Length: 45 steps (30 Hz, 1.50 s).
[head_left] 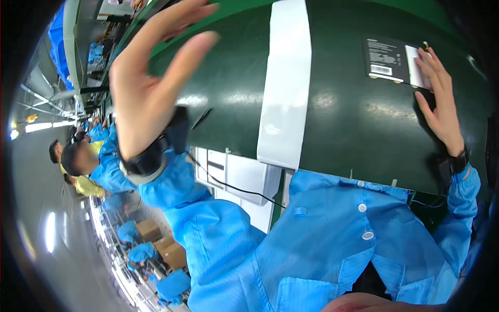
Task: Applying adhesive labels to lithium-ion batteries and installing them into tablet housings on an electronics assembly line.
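Pack (387,60), flat black rectangle, under outspread right hand (442,106), empty left hand (143,86), digits apart, above glossy mat (353,125).

Bright light around you, tube lamp (50,232) at left, pale glare on table (338,125), your left hand (143,96) slightly blurred, edges bent, corners black.

A strip (285,83) crosses the table (343,125), near to far. Right of strip: pack (387,60), its right end under the right hand (442,106). Left of strip: left hand (141,88).
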Each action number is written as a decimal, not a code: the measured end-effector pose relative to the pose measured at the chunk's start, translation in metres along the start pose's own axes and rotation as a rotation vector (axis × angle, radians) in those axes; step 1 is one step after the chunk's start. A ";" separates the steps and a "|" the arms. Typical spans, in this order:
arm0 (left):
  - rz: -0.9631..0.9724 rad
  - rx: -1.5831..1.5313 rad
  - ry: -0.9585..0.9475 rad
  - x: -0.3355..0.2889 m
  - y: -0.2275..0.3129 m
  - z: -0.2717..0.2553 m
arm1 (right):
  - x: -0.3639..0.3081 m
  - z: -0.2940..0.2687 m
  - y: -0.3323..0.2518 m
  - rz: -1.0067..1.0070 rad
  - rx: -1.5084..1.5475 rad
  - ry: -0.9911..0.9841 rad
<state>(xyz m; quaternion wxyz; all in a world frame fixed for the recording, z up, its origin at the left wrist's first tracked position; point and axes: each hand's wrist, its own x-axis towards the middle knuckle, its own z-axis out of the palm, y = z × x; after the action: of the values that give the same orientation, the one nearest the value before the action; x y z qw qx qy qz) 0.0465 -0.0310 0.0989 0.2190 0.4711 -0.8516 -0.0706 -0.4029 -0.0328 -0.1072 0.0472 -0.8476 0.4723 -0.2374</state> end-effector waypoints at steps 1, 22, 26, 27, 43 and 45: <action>-0.109 -0.010 0.079 -0.024 -0.003 -0.015 | 0.002 0.000 -0.002 -0.026 0.022 -0.001; -1.478 0.053 -0.143 -0.427 -0.144 0.114 | 0.001 0.001 -0.004 0.004 0.048 -0.055; -1.225 -0.073 0.124 -0.450 -0.149 0.098 | 0.001 0.000 -0.006 0.011 0.035 -0.029; -1.195 -0.029 0.078 -0.453 -0.149 0.086 | 0.000 0.001 -0.006 0.019 0.054 -0.030; -0.610 -0.324 -0.133 -0.180 0.006 0.060 | 0.001 -0.017 -0.041 -0.038 0.617 -0.117; -0.361 -0.425 -0.267 -0.109 0.029 0.101 | -0.009 -0.010 -0.069 0.165 1.139 -0.257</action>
<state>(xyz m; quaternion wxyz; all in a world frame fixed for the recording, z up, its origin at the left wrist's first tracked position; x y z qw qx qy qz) 0.0303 0.0667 -0.0149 0.1829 0.5451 -0.7413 -0.3462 -0.3575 0.0142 -0.0809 0.5700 -0.6712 0.3253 -0.3446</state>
